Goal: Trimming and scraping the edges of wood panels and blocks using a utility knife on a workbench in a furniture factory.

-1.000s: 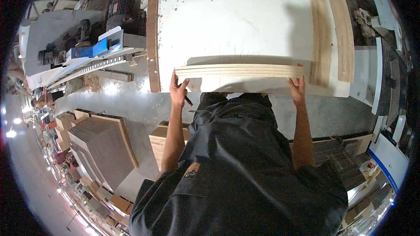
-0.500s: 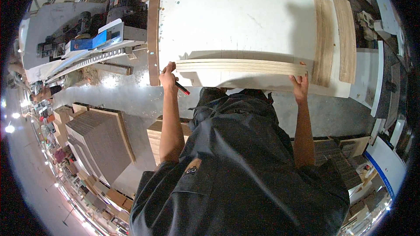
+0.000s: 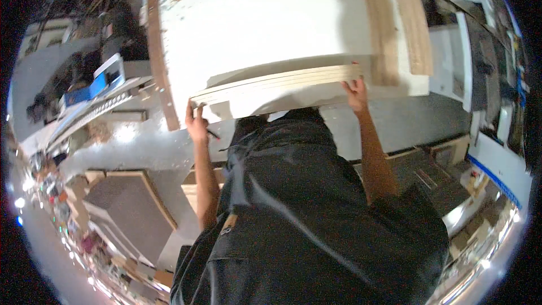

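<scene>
Head view, pale strips: the layered stack of pale strips [image 3: 276, 81] is lying between both hands, along the near side of the white worktop [image 3: 254, 22]; its left end is coming nearer to the body than its right end. I cannot tell if it is touching the surface.
Left hand: the left hand [image 3: 196, 125] is grasping the left end with its fingers, and a slim dark tool [image 3: 213, 134] is sticking out from the same hand.
Right hand: the right hand [image 3: 355, 95] is grasping the right end, the fingers bending around it.
Slipping layers: in my judgement, the strips are risking to slide apart if one hand is pressing less than the other; the tool may be weakening the left grip.
Wood-grain boards: the inner board [image 3: 379, 28] is lying just beside the right end, so a swing to the right could be knocking it; the outer board [image 3: 411, 22] is lying farther off.
Near edge: it is running close between stack and body, leaving little room there.
Far side: the white surface is stretching widely beyond the stack, giving more room.
</scene>
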A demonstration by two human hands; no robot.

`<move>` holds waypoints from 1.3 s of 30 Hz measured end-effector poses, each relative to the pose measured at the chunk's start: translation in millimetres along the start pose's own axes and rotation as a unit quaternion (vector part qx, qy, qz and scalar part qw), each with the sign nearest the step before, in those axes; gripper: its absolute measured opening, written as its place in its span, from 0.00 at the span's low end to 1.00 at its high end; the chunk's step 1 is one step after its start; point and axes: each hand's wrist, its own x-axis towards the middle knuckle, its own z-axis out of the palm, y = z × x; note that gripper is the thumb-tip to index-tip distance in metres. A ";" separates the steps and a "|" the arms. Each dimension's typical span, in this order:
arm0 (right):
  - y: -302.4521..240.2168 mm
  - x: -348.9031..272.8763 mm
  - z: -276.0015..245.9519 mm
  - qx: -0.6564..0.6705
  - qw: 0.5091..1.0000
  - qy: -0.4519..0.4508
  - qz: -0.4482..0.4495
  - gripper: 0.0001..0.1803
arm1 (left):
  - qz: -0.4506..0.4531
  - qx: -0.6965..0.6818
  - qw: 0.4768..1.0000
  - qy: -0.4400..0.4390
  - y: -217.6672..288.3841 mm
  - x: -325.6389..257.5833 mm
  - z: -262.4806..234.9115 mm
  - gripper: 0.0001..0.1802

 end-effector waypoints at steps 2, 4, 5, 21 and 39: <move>6.8 2.2 -2.9 -0.013 1.000 0.008 0.013 0.41 | 0.089 0.113 0.989 0.023 13.0 -7.8 4.5 0.41; -0.6 3.5 -5.7 -0.042 0.999 0.025 0.012 0.40 | 0.209 0.304 0.929 0.036 41.9 -17.2 16.6 0.45; -12.1 6.2 -4.2 -0.098 0.995 0.010 -0.029 0.39 | 0.263 0.377 0.888 0.024 50.9 -19.4 16.7 0.45; -40.6 42.1 -44.3 -0.299 0.944 -0.087 -0.112 0.36 | 0.280 0.661 0.659 -0.223 89.7 -37.6 163.4 0.32; -486.2 12.9 112.7 -0.446 0.669 -0.270 -0.530 0.12 | 0.179 0.166 0.952 -0.187 98.0 -26.4 163.9 0.12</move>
